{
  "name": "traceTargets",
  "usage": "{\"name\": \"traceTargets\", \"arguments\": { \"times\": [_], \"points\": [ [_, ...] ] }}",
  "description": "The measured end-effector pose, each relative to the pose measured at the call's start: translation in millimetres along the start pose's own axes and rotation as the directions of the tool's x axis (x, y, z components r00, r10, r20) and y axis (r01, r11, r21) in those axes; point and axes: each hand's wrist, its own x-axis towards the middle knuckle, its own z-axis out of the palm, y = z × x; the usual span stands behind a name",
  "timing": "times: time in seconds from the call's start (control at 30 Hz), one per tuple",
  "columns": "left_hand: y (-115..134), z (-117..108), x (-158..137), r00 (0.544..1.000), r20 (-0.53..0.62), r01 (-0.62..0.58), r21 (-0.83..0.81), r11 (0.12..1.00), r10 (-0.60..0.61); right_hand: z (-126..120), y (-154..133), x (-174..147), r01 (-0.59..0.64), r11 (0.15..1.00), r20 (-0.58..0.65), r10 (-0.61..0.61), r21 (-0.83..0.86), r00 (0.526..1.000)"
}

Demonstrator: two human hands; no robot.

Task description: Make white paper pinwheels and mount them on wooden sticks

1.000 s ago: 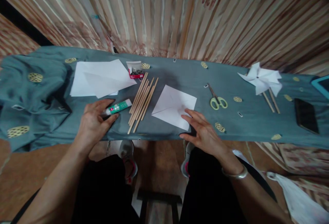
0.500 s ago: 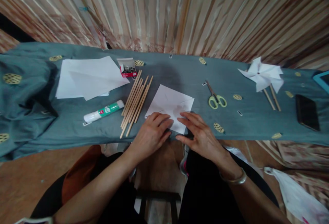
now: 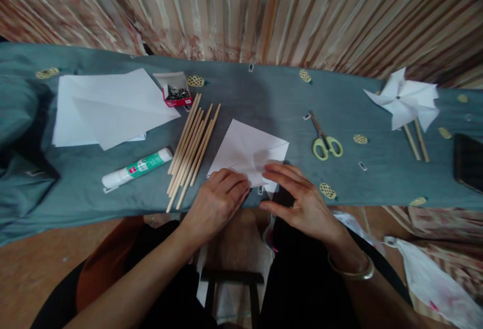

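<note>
A square sheet of white paper (image 3: 247, 140) with slits running in from its corners lies on the table in front of me. My left hand (image 3: 222, 199) is at its near left edge, the fingers pressed together over the paper, which is lifted or bent there. My right hand (image 3: 296, 198) has its fingertips on the near right part of the sheet, the thumb apart below them. A narrow flap shows beneath the right fingers. The left thumb is mostly hidden.
Wooden sticks (image 3: 193, 150) and a glue stick (image 3: 136, 169) lie left, below an open red box (image 3: 177, 90) of small metal pieces and more paper (image 3: 109, 102). Right are green-handled scissors (image 3: 326, 147), paper pinwheels (image 3: 405, 98) on sticks and a black phone (image 3: 468, 160).
My left fingers have drawn together on the paper's near edge, which is now bent up. The right hand has stayed close by, its thumb slightly lower. The view has moved a little closer.
</note>
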Motion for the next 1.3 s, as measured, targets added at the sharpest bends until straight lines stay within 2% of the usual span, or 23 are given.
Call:
{"name": "traceTargets", "arguments": {
  "times": [0.17,0.27,0.4,0.63,0.87,1.03,1.3],
  "points": [
    [0,0,3,0.999,0.008,0.033,-0.030,0.999,-0.033,9,0,7,-0.065,0.977,-0.081,0.083,0.203,0.993],
    [1,-1,3,0.998,0.001,0.058,-0.042,0.997,-0.059,16,-2,12,-0.081,0.964,-0.134,0.117,0.253,0.984],
    [2,-2,1,0.994,-0.017,0.104,-0.052,0.993,-0.105,20,-5,18,-0.117,0.972,-0.175,0.154,0.204,0.973],
    [2,-3,2,0.999,0.011,0.048,-0.084,0.995,-0.048,24,-9,25,-0.143,0.984,-0.223,0.164,0.107,0.961],
    [0,0,4,0.995,0.013,0.099,-0.126,0.987,-0.098,25,-14,27,-0.164,0.986,-0.238,0.158,-0.009,0.958],
    [0,0,5,0.994,0.016,0.108,-0.115,0.987,-0.107,25,-16,27,-0.175,0.984,-0.247,0.163,-0.030,0.955],
    [-2,1,5,0.995,-0.017,0.094,-0.088,0.992,-0.096,26,-15,26,-0.129,0.990,-0.263,0.112,-0.048,0.958]
  ]
}}
